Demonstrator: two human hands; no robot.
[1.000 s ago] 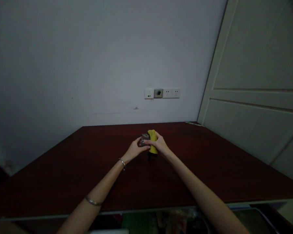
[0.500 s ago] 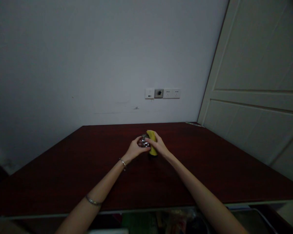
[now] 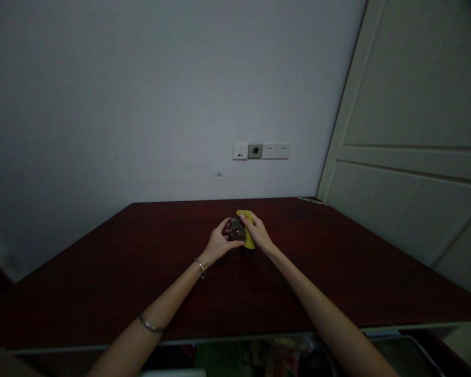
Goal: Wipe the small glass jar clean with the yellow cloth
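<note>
My left hand (image 3: pixel 219 242) grips a small, dark, glossy glass-like object (image 3: pixel 236 230), its fingers behind and its thumb along the near side. What exactly this object is stays unclear in the dim light. A yellow cloth (image 3: pixel 250 240) is in my right hand (image 3: pixel 259 233), bunched under the palm with the thumb on top. The cloth lies against the right side of the glossy object. Both are held close over the middle of the dark red table (image 3: pixel 172 303). The fingertips of my right hand are hidden behind the cloth.
A pale wall with sockets (image 3: pixel 275 151) and a switch plate (image 3: pixel 240 151) rises behind the table. To the right stands a white panelled door (image 3: pixel 412 152). Below the table's front edge are several stored items, among them a green one (image 3: pixel 223 361).
The glossy object has turned in my left hand and shows more of its side. My right thumb has drawn back from it onto the cloth, and the cloth has shifted slightly right.
</note>
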